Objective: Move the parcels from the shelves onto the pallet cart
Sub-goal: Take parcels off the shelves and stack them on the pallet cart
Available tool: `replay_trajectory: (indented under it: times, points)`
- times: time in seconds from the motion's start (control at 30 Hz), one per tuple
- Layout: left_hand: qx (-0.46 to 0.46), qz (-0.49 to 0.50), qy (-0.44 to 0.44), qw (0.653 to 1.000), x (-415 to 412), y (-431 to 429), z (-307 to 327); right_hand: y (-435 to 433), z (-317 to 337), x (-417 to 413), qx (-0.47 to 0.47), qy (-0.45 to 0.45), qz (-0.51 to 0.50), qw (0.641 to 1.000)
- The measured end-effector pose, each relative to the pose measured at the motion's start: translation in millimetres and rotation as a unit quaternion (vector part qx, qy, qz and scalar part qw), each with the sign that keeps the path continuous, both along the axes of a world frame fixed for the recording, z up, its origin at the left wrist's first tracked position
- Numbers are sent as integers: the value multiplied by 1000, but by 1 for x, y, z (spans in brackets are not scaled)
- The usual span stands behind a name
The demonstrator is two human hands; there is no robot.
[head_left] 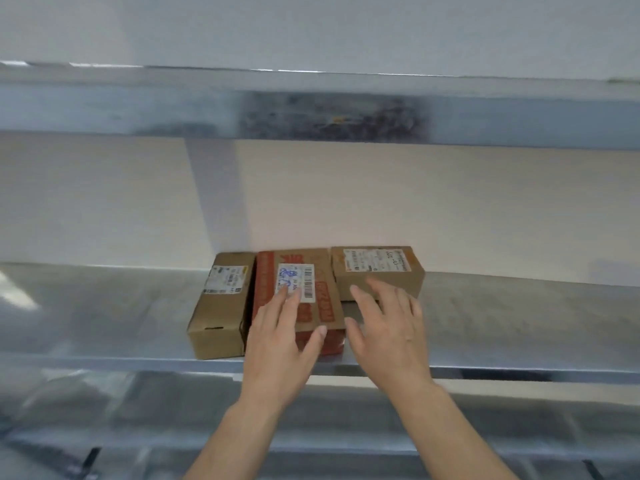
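Parcel (325, 299) in red print lies lengthwise away from me, left hand (277, 344) flat on top, right hand (388, 327) just beside, fingers (277, 306) straight.

On the grey metal shelf (104, 306), the long brown cardboard box (218, 306) lies leftmost, the red-printed cardboard box (298, 299) just beside it on its right, and the short brown cardboard box (377, 271) rightmost, set farther back.

storeroom | metal shelf (104, 306) | labelled parcels (221, 303)
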State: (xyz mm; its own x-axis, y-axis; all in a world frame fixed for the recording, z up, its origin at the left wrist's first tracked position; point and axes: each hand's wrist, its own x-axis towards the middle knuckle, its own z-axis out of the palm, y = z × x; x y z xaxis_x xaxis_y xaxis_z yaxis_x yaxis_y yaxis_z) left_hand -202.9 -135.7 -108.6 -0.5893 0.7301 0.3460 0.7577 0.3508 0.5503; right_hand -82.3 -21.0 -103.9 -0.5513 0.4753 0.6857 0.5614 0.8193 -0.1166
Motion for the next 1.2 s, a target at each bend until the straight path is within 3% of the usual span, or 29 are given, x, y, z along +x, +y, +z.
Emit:
replay_trajectory:
  times: [0.23, 0.67, 0.83, 0.93, 1.2]
  points:
    - [-5, 40, -42, 998, -72, -48, -8, -45, -13, -70, -33, -19, 19, 999]
    - [-53, 54, -80, 994, -133, -60, -18, -45, -25, -97, -85, -47, -110, 989]
    - [35, 12, -69, 997, -116, -48, -7, -24, -24, -89, -102, -66, -159, 980]
    - [40, -47, -56, 997, -92, -36, -4, -15, -24, -83, -114, -64, -159, 979]
    - [30, -88, -59, 994, -39, 15, -1, 17, -21, -33, -128, -84, -158, 975]
